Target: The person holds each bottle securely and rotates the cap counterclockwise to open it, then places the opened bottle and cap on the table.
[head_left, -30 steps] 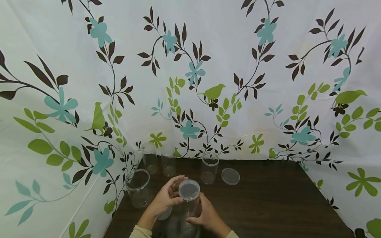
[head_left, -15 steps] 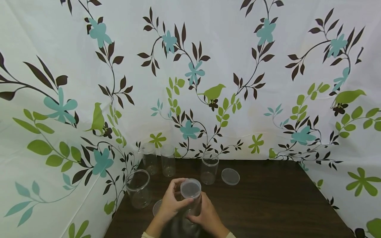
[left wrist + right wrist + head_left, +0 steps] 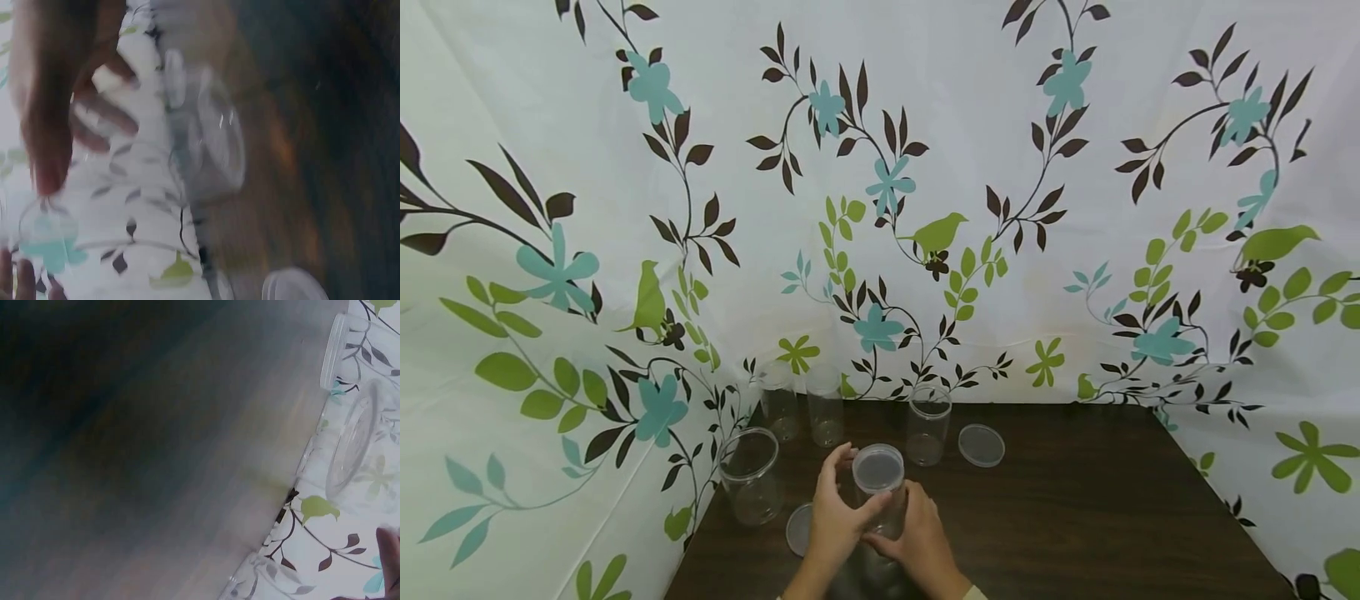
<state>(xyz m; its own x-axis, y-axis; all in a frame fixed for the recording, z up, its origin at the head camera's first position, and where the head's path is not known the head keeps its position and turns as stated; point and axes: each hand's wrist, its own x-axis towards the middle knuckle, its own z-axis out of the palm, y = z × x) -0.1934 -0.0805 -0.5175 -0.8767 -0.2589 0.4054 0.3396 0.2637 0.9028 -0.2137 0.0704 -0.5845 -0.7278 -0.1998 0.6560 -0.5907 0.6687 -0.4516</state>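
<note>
In the head view, a clear plastic jar (image 3: pixel 880 471) with a flat round lid on top is held between both hands. My left hand (image 3: pixel 835 512) grips it from the left just under the lid, the thumb across its near side. From the right, my right hand (image 3: pixel 922 537) grips it lower down, thumb over the front. The hands and forearms hide much of its lower part. A loose clear lid (image 3: pixel 799 529) lies on the table beside my left wrist. In the left wrist view, my left hand (image 3: pixel 53 94) is blurred, with thumb and fingers curved.
A wide uncovered jar (image 3: pixel 751 479) stands at the left table edge. Two slim jars (image 3: pixel 778 407) stand at the back left. An uncovered jar (image 3: pixel 928 429) sits behind my hands, with another loose lid (image 3: pixel 981 445) on its right. Patterned fabric (image 3: pixel 985 167) surrounds the dark wooden table (image 3: pixel 1090 508).
My left hand has shifted right and its thumb now lies farther across the jar. The jar has risen slightly in view. The loose lid by my left wrist shows more fully.
</note>
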